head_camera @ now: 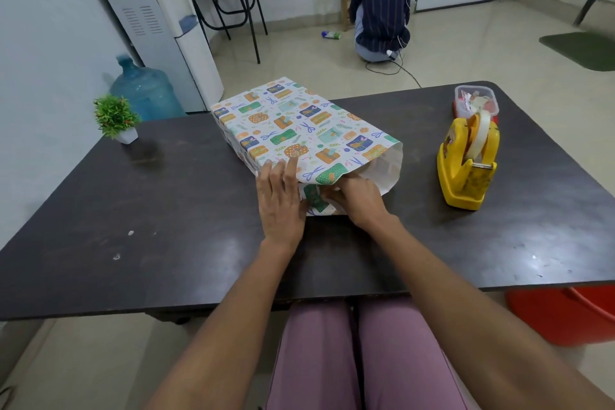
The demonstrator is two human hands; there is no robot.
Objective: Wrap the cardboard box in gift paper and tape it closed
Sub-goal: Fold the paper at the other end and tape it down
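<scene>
Patterned gift paper (pixel 299 123) covers a long box lying on the dark table (pixel 166 210); the cardboard itself is hidden. At the near end the paper stands open like a tube, its white inside showing at the right. My left hand (pixel 281 203) lies flat with straight fingers on the near left corner of the paper, pressing it down. My right hand (pixel 354 198) has its fingers tucked under the top flap at the open end, pushing a fold of paper inward. A yellow tape dispenser (pixel 467 165) with a roll of tape stands to the right, apart from both hands.
A small potted plant (pixel 116 118) stands at the table's far left. A clear plastic container (pixel 476 103) sits behind the dispenser. A person (pixel 381 10) crouches on the floor beyond the table. A red bucket (pixel 562 316) stands below the table's right edge.
</scene>
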